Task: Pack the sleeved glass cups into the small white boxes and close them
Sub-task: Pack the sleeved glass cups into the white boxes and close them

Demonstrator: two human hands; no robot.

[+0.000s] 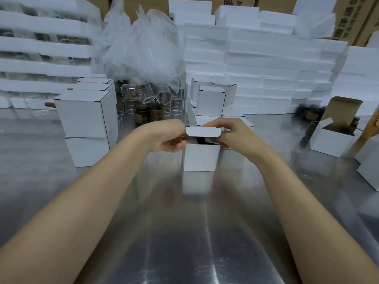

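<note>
On the steel tabletop (184, 232), a loaded small white cardboard box (201, 158) has its lid flap (203, 132) pinched by left hand (168, 140) and right hand (231, 134); tucking remains.

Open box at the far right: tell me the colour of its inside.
Brown inside, white outside, on the open box; head view, the only one.

Storeroom backdrop
Shiny grey steel tabletop (184, 232) at 6 o'clock; stacked white foam slabs (266, 58) at 1 o'clock.
</note>
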